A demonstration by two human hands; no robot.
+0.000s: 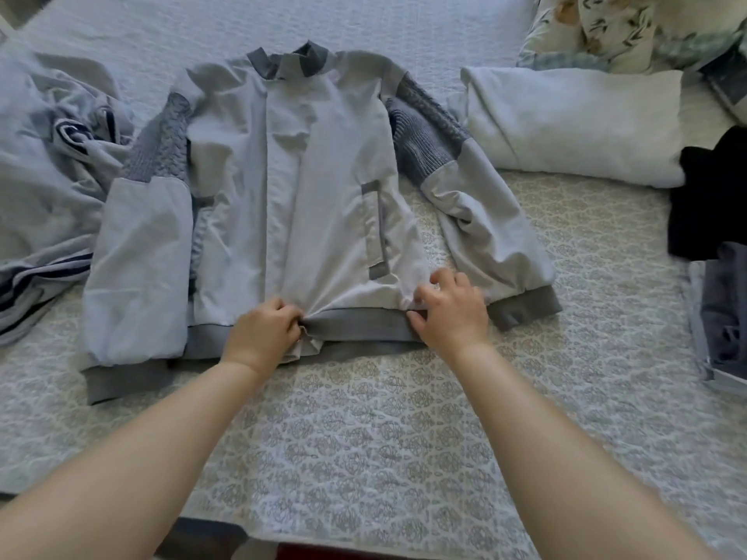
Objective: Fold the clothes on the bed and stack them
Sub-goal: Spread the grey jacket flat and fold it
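Note:
A light grey jacket [291,187] with darker grey knit collar, cuffs and hem lies spread face up on the patterned bedspread [364,438], sleeves out to both sides. My left hand [264,331] pinches the fabric at the middle of the hem, where it bunches into creases. Further right on the same hem, my right hand [450,309] grips the jacket's lower right corner with curled fingers. A crumpled pale garment with dark stripes [52,163] lies at the left.
A white folded item [566,123] rests at the right, floral pillows [614,30] behind it. At the right edge lie a black garment [711,196] and a stack of dark folded clothes [723,317]. The bed's near edge runs along the bottom.

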